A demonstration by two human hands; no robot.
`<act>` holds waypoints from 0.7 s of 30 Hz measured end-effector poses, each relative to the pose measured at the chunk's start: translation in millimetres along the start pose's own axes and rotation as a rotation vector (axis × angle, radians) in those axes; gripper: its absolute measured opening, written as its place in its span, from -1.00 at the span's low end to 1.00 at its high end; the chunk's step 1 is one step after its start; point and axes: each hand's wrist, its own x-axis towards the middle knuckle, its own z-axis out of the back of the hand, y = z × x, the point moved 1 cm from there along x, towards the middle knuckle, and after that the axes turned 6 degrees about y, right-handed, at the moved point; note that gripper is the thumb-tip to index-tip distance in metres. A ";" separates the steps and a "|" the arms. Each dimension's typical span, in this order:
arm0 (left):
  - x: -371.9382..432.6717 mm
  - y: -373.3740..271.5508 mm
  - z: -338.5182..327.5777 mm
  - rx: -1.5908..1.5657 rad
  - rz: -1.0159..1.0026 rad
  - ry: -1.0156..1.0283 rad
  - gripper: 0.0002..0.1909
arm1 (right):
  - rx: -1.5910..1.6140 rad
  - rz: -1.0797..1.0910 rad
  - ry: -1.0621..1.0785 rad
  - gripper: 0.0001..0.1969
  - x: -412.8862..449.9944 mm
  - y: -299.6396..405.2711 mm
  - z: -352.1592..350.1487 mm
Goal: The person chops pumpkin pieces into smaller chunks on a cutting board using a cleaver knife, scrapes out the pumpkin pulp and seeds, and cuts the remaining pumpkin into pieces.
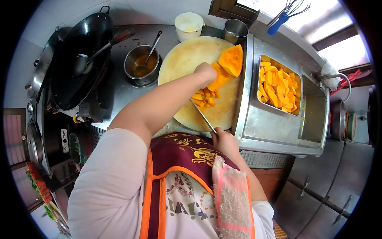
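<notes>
My right hand (pixel 224 140) grips a knife (pixel 203 116) near the front edge of a round cutting board (pixel 185 53). The blade appears edge-on and slants up to the left, its tip by a small heap of cut pumpkin pieces (pixel 209 95). Curled at the left edge of a peeled orange pumpkin slab (pixel 221 78), my left hand (pixel 206 72) hides its own fingers, so its grip does not show. A larger pumpkin chunk (pixel 231 61) leans against the slab at the board's right side.
Right of the board, a metal tray (pixel 259 86) of cut pumpkin stands beside a sink (pixel 313 119). Behind are a white tub (pixel 188 27) and a steel cup (pixel 235 30). Left are a pot with a ladle (pixel 141 61) and a large black wok (pixel 80 59). A whisk (pixel 279 22) hangs above.
</notes>
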 end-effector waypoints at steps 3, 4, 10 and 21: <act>-6.1 11.3 25.3 -0.325 -0.108 0.145 -0.70 | 0.019 -0.036 -0.010 -0.79 -3.2 -3.5 0.5; -19.1 11.5 38.9 -0.406 -0.118 0.198 -0.69 | 0.026 -0.036 -0.007 -0.79 -2.5 -5.2 -1.4; -82.4 42.8 111.8 -0.665 -0.184 0.406 -0.65 | -0.044 -0.005 0.011 -0.81 4.0 1.6 2.7; -93.7 145.2 91.4 -0.725 -0.084 0.493 -0.47 | 0.109 -0.081 -0.119 -0.80 21.0 -3.6 1.9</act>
